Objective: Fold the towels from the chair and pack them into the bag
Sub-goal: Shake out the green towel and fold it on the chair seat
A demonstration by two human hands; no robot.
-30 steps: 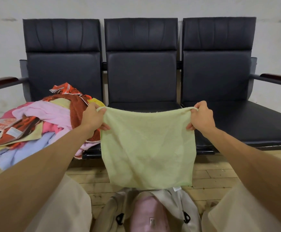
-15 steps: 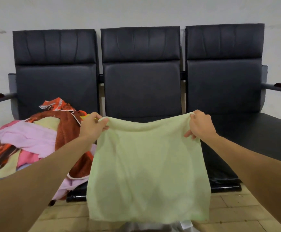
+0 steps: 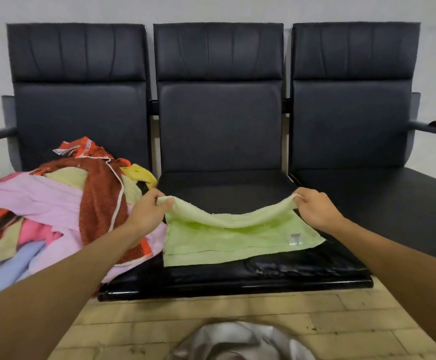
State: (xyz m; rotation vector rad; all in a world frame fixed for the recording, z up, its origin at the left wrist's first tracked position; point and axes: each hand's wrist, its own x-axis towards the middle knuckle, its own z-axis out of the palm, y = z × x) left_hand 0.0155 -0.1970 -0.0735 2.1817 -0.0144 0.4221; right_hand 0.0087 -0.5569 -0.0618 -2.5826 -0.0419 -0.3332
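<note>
Left grip (image 3: 148,213) and right grip (image 3: 315,210) pinch green towel (image 3: 237,237); bag (image 3: 237,344) contents unclear.

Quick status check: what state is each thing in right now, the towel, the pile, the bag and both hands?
Green towel: partly laid on the middle seat, far edge lifted and sagging between both hands.
Left hand: pinches the towel's left corner.
Right hand: pinches its right corner.
Towel pile: unfolded heap on the left chair.
Bag: on the floor, mostly out of frame.

The green towel (image 3: 237,237), earlier hanging upright, now lies on the middle seat (image 3: 237,271).
</note>
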